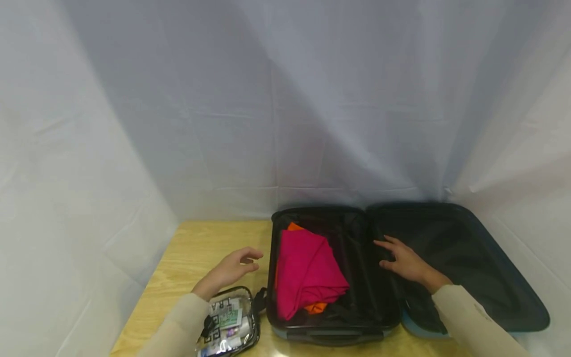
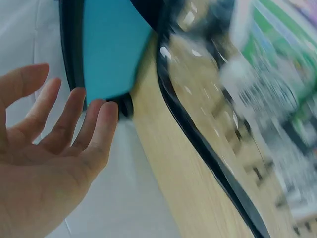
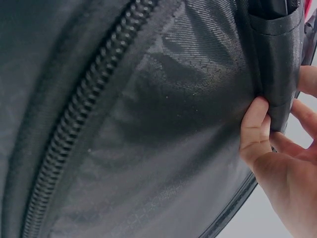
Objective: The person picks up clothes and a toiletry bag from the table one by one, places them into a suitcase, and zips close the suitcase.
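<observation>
Pinching a black webbing strap (image 3: pixel 277 64) between thumb and fingers, the right hand (image 1: pixel 408 263) rests inside the open suitcase (image 1: pixel 513 297), near the hinge line between its 2 halves; the left hand (image 1: pixel 229 270) hovers released, fingers loosely spread, over the table (image 1: pixel 192 248) just beside the case's left wall, gripping nothing. Nearest the wearer, a clear plastic pouch (image 1: pixel 229 320) with black piping and printed letters lies on the table's front edge, touching the left sleeve (image 1: pixel 176 329) and holding small packets. The table is pale wood with visible grain, slightly glossy. The suitcase lies flat with a blue hard shell and black woven lining, whose fine diamond weave and coarse black zipper (image 3: pixel 84 114) show in the right wrist view. In the left half sits a folded magenta cloth (image 1: pixel 305 272), soft and creased, over an orange cloth (image 1: pixel 316 307) peeking out at 2 ends. Behind everything hang pale grey fabric sheets (image 1: pixel 285 99), lightly wrinkled, closing in the space on 3 sides
</observation>
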